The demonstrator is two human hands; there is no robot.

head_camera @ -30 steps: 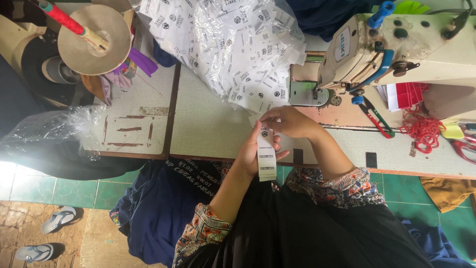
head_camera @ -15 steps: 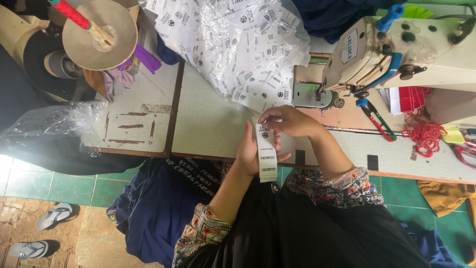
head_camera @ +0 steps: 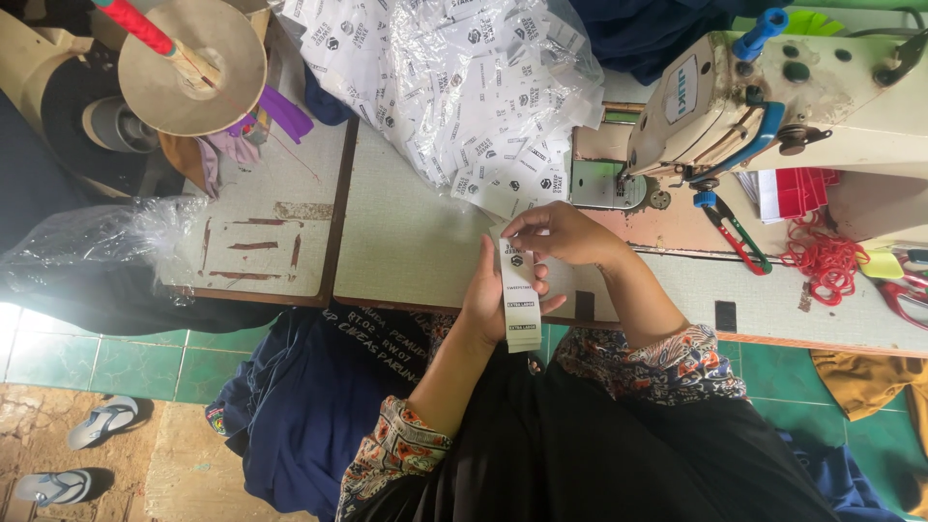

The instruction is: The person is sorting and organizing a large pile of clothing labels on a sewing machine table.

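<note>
White fabric labels (head_camera: 520,295) sit stacked in the left hand (head_camera: 498,300), right hand (head_camera: 561,234) pinching their top edge above the table (head_camera: 406,242).

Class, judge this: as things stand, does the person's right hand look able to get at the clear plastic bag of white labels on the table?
Probably yes. The right hand pinches the top of the white label strip just below the clear plastic bag of white labels, with only bare table between; it would need to release the strip first.
</note>
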